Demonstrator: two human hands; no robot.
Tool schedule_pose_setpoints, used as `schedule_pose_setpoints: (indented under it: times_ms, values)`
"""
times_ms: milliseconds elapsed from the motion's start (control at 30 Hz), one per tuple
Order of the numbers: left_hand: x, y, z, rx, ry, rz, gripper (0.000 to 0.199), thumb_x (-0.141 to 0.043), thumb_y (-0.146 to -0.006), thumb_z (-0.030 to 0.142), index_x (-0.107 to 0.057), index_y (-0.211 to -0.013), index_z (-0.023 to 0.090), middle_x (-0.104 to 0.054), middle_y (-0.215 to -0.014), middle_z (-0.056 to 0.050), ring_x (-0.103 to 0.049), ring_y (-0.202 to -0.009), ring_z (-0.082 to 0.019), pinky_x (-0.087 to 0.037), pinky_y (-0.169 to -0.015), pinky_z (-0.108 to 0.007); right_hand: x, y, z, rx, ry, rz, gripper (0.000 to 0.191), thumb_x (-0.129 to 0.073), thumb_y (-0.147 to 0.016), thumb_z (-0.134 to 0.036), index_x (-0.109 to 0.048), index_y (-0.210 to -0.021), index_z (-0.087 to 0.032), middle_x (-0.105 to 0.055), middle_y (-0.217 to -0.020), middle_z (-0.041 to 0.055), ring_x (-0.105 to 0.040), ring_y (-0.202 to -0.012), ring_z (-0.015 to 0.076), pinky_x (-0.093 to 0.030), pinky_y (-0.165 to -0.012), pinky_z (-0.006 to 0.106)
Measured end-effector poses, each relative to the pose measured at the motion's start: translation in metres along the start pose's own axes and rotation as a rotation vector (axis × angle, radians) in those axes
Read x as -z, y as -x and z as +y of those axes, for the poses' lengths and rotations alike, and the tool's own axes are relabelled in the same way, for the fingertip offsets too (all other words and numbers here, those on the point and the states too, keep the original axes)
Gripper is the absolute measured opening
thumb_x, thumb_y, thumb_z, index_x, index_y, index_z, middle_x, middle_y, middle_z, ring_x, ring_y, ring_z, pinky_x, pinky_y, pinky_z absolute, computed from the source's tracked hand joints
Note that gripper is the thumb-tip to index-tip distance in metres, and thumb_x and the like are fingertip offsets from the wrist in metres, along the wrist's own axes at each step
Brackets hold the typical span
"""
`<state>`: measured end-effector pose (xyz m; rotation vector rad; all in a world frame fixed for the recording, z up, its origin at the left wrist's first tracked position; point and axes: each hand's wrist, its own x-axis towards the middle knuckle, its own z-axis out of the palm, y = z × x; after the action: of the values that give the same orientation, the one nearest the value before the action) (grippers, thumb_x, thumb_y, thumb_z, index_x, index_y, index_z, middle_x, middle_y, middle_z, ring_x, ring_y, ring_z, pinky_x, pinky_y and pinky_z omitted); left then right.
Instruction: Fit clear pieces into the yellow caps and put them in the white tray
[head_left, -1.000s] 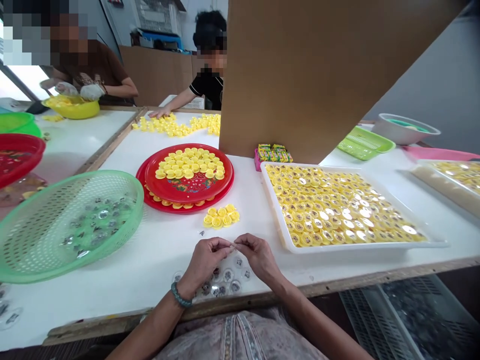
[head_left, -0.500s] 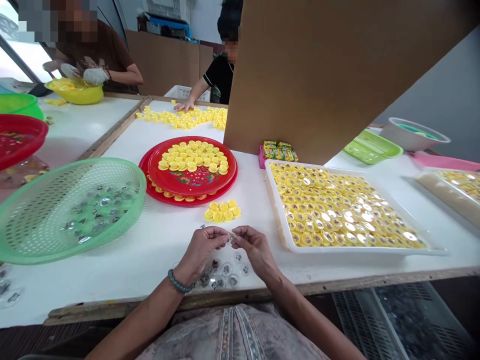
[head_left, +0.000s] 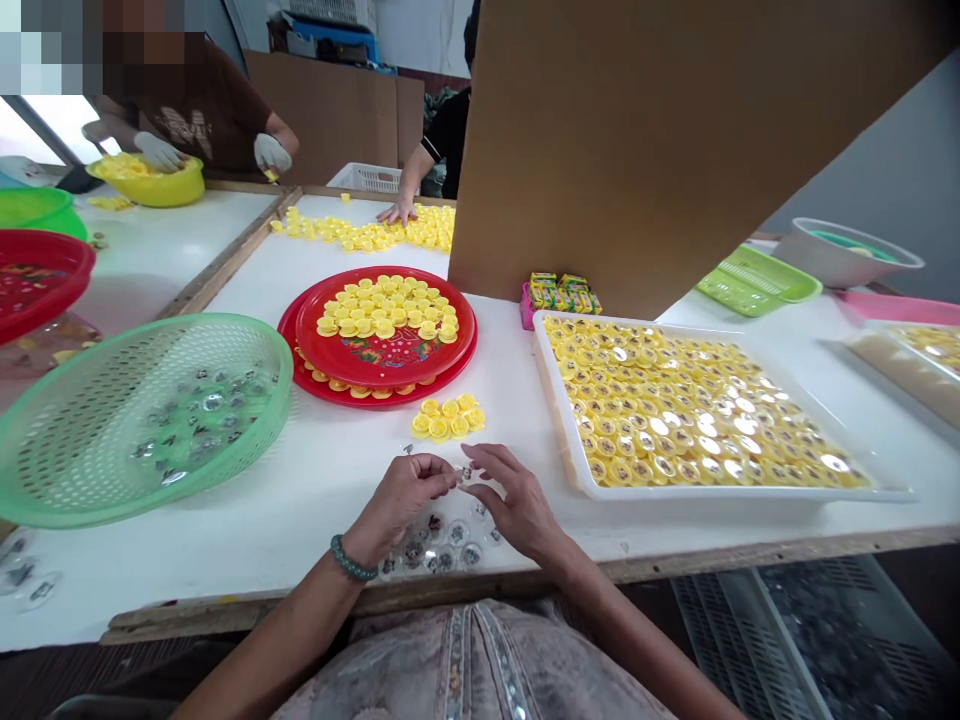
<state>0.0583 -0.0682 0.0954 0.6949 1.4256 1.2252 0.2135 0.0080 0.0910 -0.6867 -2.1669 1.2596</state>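
Observation:
Between thumb and forefinger my left hand (head_left: 409, 498) pinches the edge of a small clear plastic disc (head_left: 466, 473) with a dark printed figure. My right hand (head_left: 519, 505) is open around the disc's other side, thumb and fingers apart. Below the hands several clear printed discs (head_left: 442, 556) lie loose on the white table, partly behind my wrists. One more small clear piece (head_left: 409, 449) lies just beyond my left fingers. A small cluster of yellow plastic cups (head_left: 448, 418) sits ahead of my hands.
A white tray (head_left: 551, 400) of filled yellow cups stands right. Stacked red plates (head_left: 360, 370) with yellow cups lie ahead. At left stands a green colander (head_left: 45, 420) holding clear discs. A cardboard sheet (head_left: 615, 150) rises behind. Two co-workers (head_left: 202, 120) handle yellow pieces across the table.
My right fingers have spread from a pinch, and the disc now shows in my left hand's pinch. One co-worker's gloved hands have moved apart; the other's hand has slid right.

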Motion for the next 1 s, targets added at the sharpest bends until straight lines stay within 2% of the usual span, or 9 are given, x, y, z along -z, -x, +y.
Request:
schedule_pose_setpoints:
  times_ms: [67, 133, 333, 433, 500, 700, 833, 933, 1000]
  values:
    - [0.004, -0.001, 0.001, 0.025, -0.025, -0.061, 0.023, -0.068, -0.066, 0.035, -0.062, -0.064, 0.013, -0.057, -0.058, 0.002, -0.046, -0.057, -0.009, -0.034, -0.057, -0.023, 0.006, 0.001, -0.001, 0.082, 0.131, -0.101, 0.034, -0.053, -0.085, -0.023, -0.055, -0.119, -0.025, -0.058, -0.109, 0.0072, -0.057, -0.096, 0.0177, -0.048, -0.079, 0.03]
    - [0.007, -0.002, 0.002, 0.034, -0.039, -0.075, 0.023, -0.068, -0.066, 0.035, -0.062, -0.063, 0.013, -0.056, -0.058, 0.002, -0.046, -0.056, -0.009, -0.034, -0.057, -0.023, 0.008, 0.002, -0.001, 0.083, 0.194, -0.128, 0.03, -0.054, -0.085, -0.024, -0.057, -0.115, -0.024, -0.061, -0.1, 0.0064, -0.058, -0.088, 0.0168, -0.048, -0.073, 0.028]
    - [0.002, -0.003, -0.001, 0.062, -0.034, -0.086, 0.022, -0.069, -0.065, 0.034, -0.065, -0.072, 0.014, -0.062, -0.067, 0.0, -0.052, -0.062, -0.011, -0.039, -0.061, -0.023, -0.005, 0.001, 0.003, -0.011, 0.218, 0.01, 0.022, -0.068, -0.072, -0.024, -0.058, -0.091, -0.02, -0.057, -0.078, 0.0005, -0.054, -0.067, 0.0127, -0.044, -0.061, 0.024]
    - [-0.004, -0.002, -0.002, 0.024, -0.019, -0.059, 0.021, -0.071, -0.064, 0.032, -0.067, -0.074, 0.015, -0.065, -0.073, -0.001, -0.056, -0.07, -0.013, -0.042, -0.069, -0.025, -0.008, 0.001, 0.003, -0.084, 0.139, 0.084, 0.022, -0.069, -0.069, -0.02, -0.058, -0.088, -0.02, -0.056, -0.073, -0.0008, -0.052, -0.062, 0.0117, -0.043, -0.058, 0.023]
    - [-0.006, -0.001, -0.002, 0.02, -0.025, -0.052, 0.021, -0.071, -0.064, 0.032, -0.067, -0.074, 0.014, -0.066, -0.073, -0.002, -0.057, -0.072, -0.014, -0.043, -0.071, -0.026, -0.006, 0.001, 0.0, -0.151, 0.055, 0.072, 0.021, -0.07, -0.068, -0.021, -0.059, -0.087, -0.019, -0.057, -0.07, -0.0014, -0.052, -0.06, 0.0116, -0.042, -0.056, 0.023]
    - [-0.002, -0.003, -0.004, -0.01, -0.113, -0.025, 0.019, -0.069, -0.065, 0.03, -0.069, -0.075, 0.014, -0.064, -0.065, -0.001, -0.053, -0.061, -0.012, -0.04, -0.059, -0.023, 0.002, 0.003, -0.006, -0.282, -0.136, 0.084, 0.019, -0.071, -0.069, -0.03, -0.062, -0.081, -0.018, -0.059, -0.066, -0.002, -0.053, -0.061, 0.0119, -0.042, -0.056, 0.022]
    - [0.0, -0.003, -0.006, -0.058, -0.153, -0.024, 0.016, -0.067, -0.066, 0.027, -0.069, -0.077, 0.016, -0.067, -0.071, -0.001, -0.057, -0.066, -0.014, -0.043, -0.064, -0.025, 0.004, 0.0, -0.001, -0.276, -0.281, -0.006, 0.021, -0.067, -0.073, -0.033, -0.064, -0.087, -0.017, -0.063, -0.074, 0.0006, -0.055, -0.069, 0.0129, -0.043, -0.063, 0.024]
    - [0.001, 0.0, -0.004, -0.143, -0.276, -0.009, 0.013, -0.064, -0.069, 0.024, -0.07, -0.078, 0.018, -0.069, -0.075, -0.002, -0.06, -0.072, -0.015, -0.045, -0.069, -0.025, 0.006, -0.004, 0.001, -0.306, -0.38, -0.091, 0.019, -0.064, -0.076, -0.034, -0.064, -0.083, -0.016, -0.062, -0.073, 0.0005, -0.053, -0.065, 0.0115, -0.04, -0.059, 0.023]
    - [0.001, 0.003, -0.001, -0.209, -0.366, 0.008, 0.011, -0.062, -0.071, 0.022, -0.07, -0.077, 0.019, -0.07, -0.077, -0.002, -0.061, -0.073, -0.015, -0.045, -0.07, -0.025, 0.008, -0.004, -0.001, -0.314, -0.361, -0.1, 0.02, -0.065, -0.075, -0.035, -0.063, -0.078, -0.016, -0.059, -0.068, -0.001, -0.05, -0.06, 0.0101, -0.037, -0.055, 0.021]
